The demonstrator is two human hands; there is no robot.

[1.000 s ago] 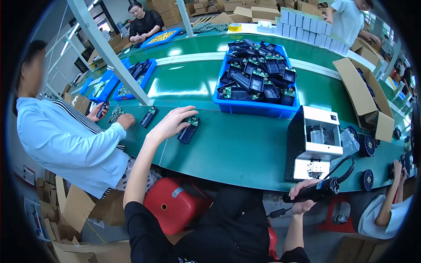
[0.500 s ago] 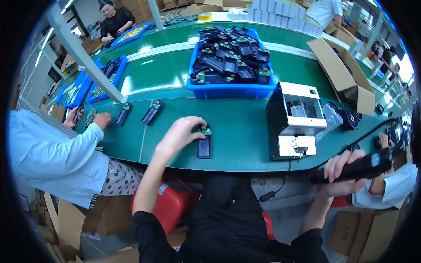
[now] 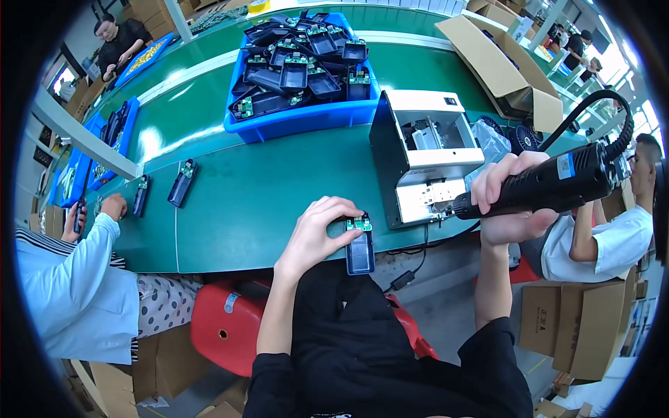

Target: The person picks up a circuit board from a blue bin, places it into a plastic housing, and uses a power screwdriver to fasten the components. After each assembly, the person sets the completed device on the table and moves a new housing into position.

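My left hand (image 3: 317,233) pinches the top end of a dark plastic housing (image 3: 360,256) at the bench's front edge. A small green circuit board (image 3: 359,223) sits in that end, between thumb and fingers. My right hand (image 3: 507,195) is wrapped round a black electric screwdriver (image 3: 557,181), held roughly level. Its tip is at the metal front plate of a black and silver screw feeder (image 3: 432,159); whether it touches a screw there is too small to tell. Two more housings with boards, one nearer (image 3: 182,184) and one farther left (image 3: 141,196), lie on the green bench.
Beyond my hands stands a blue bin (image 3: 306,118) heaped with housings. An open cardboard box (image 3: 488,56) and a plastic bag (image 3: 486,143) are past the feeder. The screwdriver's cable (image 3: 592,97) arches up at right. Co-workers sit left (image 3: 83,279) and right (image 3: 599,237).
My right hand has brought the screwdriver leftward to the feeder's front plate. The view has shifted right. My left hand still grips the housing, now at the bench's front edge.
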